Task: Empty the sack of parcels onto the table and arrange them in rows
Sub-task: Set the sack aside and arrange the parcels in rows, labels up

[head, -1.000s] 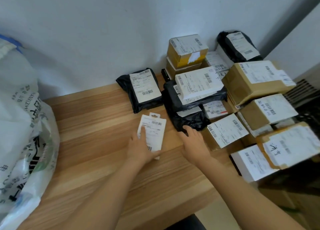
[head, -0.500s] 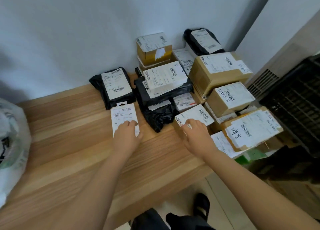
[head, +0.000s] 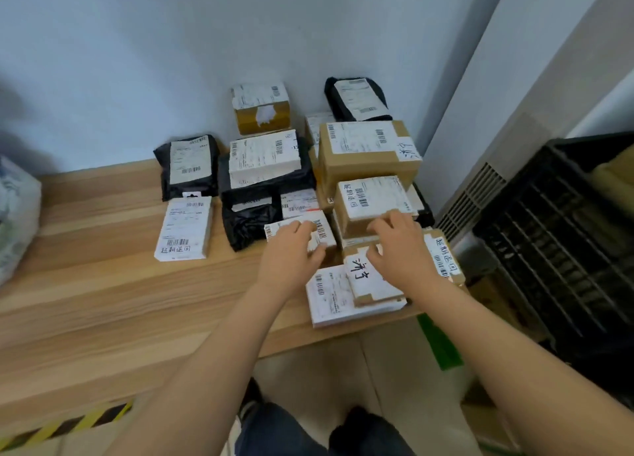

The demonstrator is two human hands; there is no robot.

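Parcels are packed in the table's far right corner: brown boxes, black bags and white flat packs, all labelled. My left hand lies over a small white-labelled parcel, fingers curled on its top and thumb at its near edge. My right hand reaches over a flat labelled parcel, its bent fingertips touching the front of a small brown box. A white flat parcel lies alone to the left, in front of a black bag parcel. The white sack shows at the left edge.
A large brown box and further parcels are stacked against the wall behind. A black plastic crate stands right of the table. One white parcel overhangs the table's near edge. Bare wood stretches left and near.
My left hand has let go of the white flat parcel and moved right onto the small labelled parcel. My right hand has left that parcel for the brown box. The view has swung right.
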